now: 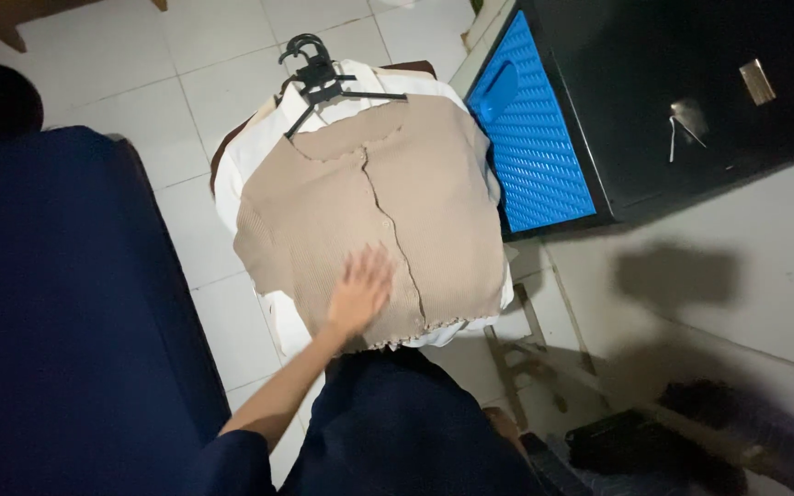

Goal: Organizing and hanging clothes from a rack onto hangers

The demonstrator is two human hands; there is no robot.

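My left hand (358, 292) lies flat and open on the beige top (383, 216), fingers spread and a little blurred, palm pressing the ribbed cloth near its lower hem at about seven o'clock from the button line. It grips nothing; it rests on the fabric, which I judge keeps the cloth smooth and in place on the pile. My right hand is out of view, so I cannot say what it holds.

The beige top sits face up on a stack of white clothes (241, 174), whose edges show around it at nine and at five o'clock. Its neck points to twelve o'clock, where black hangers (316, 73) poke out with their hooks bunched together, so the pieces seem to lie still on their hangers, one over another. The whole stack rests on a small dark-edged stool (415, 68), only a sliver of which shows at one o'clock.

At three o'clock from the stack stands a blue plastic basket (535, 147), just beside the clothes, set against a black cabinet (691, 92). At nine o'clock a dark blue cloth (57, 303) covers a large surface close to me. White floor tiles (222, 83) show between them. My dark blue sleeve (232, 459) comes in from six o'clock.
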